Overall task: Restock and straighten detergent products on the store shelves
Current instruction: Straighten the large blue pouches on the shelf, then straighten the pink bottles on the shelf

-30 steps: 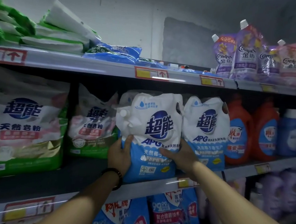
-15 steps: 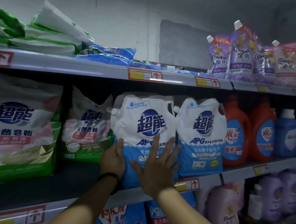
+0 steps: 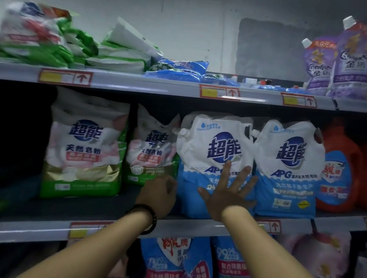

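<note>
A white and blue detergent pouch [image 3: 212, 150] with a spout at its upper left stands upright on the middle shelf [image 3: 102, 229]. My right hand [image 3: 226, 193] lies flat on its lower front, fingers spread and straight. My left hand [image 3: 158, 192] is at the pouch's lower left edge; its fingers are hidden between the pouch and the bag beside it. A second identical pouch [image 3: 287, 169] stands touching it on the right.
Left of the pouch stand two green and white powder bags [image 3: 85, 147] [image 3: 152, 149]. Orange jugs [image 3: 341, 167] stand to the right. The top shelf holds flat green bags [image 3: 119, 54], blue packs [image 3: 180, 69] and purple softener pouches [image 3: 351, 61]. More pouches sit below.
My right hand went from gripping the pouch's lower right edge to lying flat on its front. The pouch now stands straighter beside its twin. The view has shifted left.
</note>
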`<state>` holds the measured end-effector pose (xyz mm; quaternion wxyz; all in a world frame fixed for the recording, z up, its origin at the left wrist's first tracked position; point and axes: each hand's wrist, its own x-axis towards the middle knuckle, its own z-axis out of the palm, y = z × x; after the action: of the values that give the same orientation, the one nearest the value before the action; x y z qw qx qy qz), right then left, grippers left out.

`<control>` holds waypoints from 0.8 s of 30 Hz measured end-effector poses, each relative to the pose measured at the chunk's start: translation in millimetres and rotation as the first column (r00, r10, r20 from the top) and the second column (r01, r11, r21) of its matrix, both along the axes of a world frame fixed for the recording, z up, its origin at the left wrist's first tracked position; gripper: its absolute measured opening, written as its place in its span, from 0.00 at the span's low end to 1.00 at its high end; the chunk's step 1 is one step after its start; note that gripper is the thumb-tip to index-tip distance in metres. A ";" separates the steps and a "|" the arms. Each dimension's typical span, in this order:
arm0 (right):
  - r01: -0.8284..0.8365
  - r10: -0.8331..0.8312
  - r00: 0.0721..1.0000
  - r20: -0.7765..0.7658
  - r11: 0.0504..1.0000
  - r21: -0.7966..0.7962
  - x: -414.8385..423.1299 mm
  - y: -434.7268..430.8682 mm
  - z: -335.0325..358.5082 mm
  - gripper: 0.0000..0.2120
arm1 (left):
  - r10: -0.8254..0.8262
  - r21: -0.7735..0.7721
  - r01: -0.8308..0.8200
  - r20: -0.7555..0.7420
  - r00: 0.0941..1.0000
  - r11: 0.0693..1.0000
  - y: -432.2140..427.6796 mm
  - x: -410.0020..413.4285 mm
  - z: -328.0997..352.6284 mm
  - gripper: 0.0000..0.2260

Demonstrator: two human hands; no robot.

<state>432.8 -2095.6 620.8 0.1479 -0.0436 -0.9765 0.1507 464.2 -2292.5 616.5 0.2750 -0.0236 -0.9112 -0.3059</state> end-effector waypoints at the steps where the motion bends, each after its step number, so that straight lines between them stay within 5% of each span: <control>1: 0.002 -0.002 1.000 -0.008 1.000 -0.002 0.2 0.5 -0.7 0.53 | 0.005 -0.027 -0.004 0.020 1.000 1.000 -6.7 11.6 1.6 0.07; 8: 0.125 -0.116 0.990 0.079 0.985 -0.120 39.4 -43.5 10.9 0.58 | 0.125 -0.117 -0.106 0.167 0.978 0.987 -62.1 93.0 2.6 0.09; 12: -0.060 0.093 0.970 0.225 0.987 -0.149 1.9 -96.7 -2.7 0.63 | 0.259 -0.140 -0.238 0.154 0.954 0.961 -101.7 138.6 6.2 0.06; 17: -0.554 0.549 0.830 -0.101 0.791 -0.260 99.1 -163.1 39.6 0.16 | 0.401 -0.234 -0.366 0.123 0.908 0.901 -162.1 200.2 20.6 0.08; 24: -0.727 0.724 0.666 -0.180 0.577 -0.371 168.5 -267.3 61.2 0.09 | 0.547 -0.377 -0.483 0.078 0.834 0.790 -274.3 253.6 48.9 0.09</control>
<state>601.4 -2362.9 681.9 0.0646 0.3296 -0.8526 0.4004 717.8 -2566.8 665.5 0.2549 0.2070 -0.9428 -0.0567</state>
